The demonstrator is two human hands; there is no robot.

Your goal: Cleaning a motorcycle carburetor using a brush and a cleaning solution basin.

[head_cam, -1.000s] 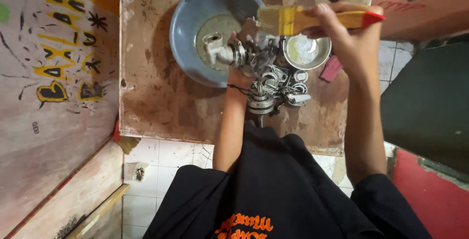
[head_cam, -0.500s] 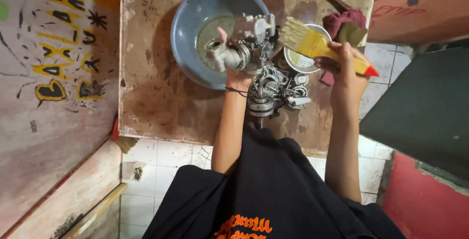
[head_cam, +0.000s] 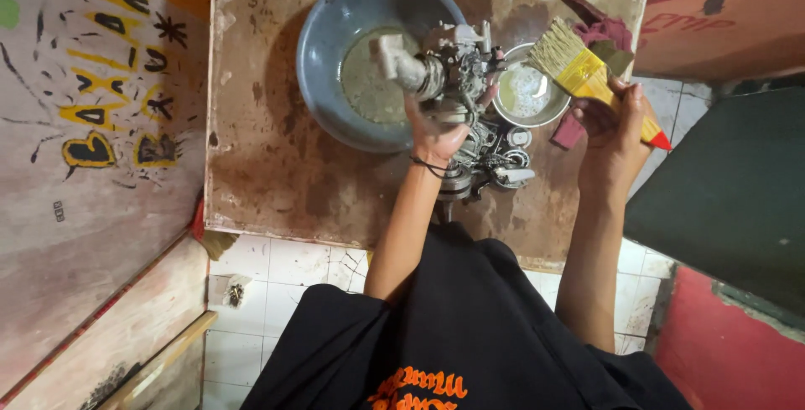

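My left hand (head_cam: 442,132) grips a grey metal engine part, a carburetor (head_cam: 436,70), and holds it over the right rim of a blue-grey plastic basin (head_cam: 327,41). My right hand (head_cam: 619,121) holds a paintbrush (head_cam: 579,66) with a yellow ferrule and a red-tipped handle. Its bristles point left over a small metal bowl (head_cam: 528,91) of pale liquid. Several more metal parts (head_cam: 495,163) lie on the board just below the carburetor.
A stained wooden board (head_cam: 260,158) serves as the work surface on a white tiled floor (head_cam: 285,263). A maroon rag (head_cam: 599,28) lies at the far right. A painted wall panel (head_cam: 92,108) stands left, a dark green surface (head_cam: 729,192) right.
My left hand has lifted the carburetor further over the basin. My right hand has swung the brush down from above the parts to beside the small bowl.
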